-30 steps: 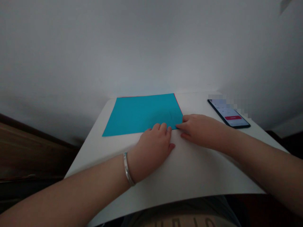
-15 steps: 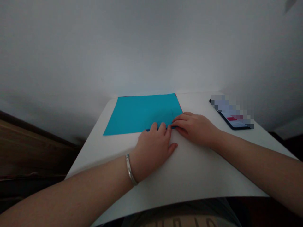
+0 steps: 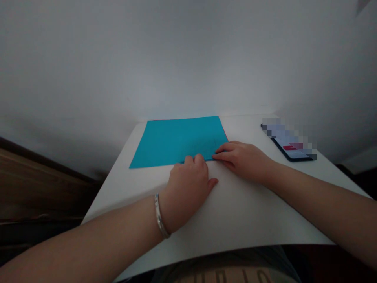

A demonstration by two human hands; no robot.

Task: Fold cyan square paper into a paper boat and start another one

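A sheet of blue paper (image 3: pixel 176 139) lies flat on the white table, a thin red edge showing along its far and right sides. My left hand (image 3: pixel 188 190), with a silver bangle at the wrist, presses bent fingers onto the paper's near edge; its thumb sticks out to the right and its fingertips are hidden. At the near right corner, my right hand (image 3: pixel 243 159) has its fingers closed on the paper's edge. Between the hands a narrow darker blue strip, seemingly a fold, runs along that edge.
A phone (image 3: pixel 287 143) with a lit, partly blurred screen lies on the right of the white table (image 3: pixel 235 220). The pale wall (image 3: pixel 188 59) rises directly behind the table. Brown wooden furniture (image 3: pixel 38 181) stands to the left.
My left hand has shifted slightly left and its fingers are more bent, leaving a gap between the hands. The right hand has barely moved, and the paper lies nearly where it was.
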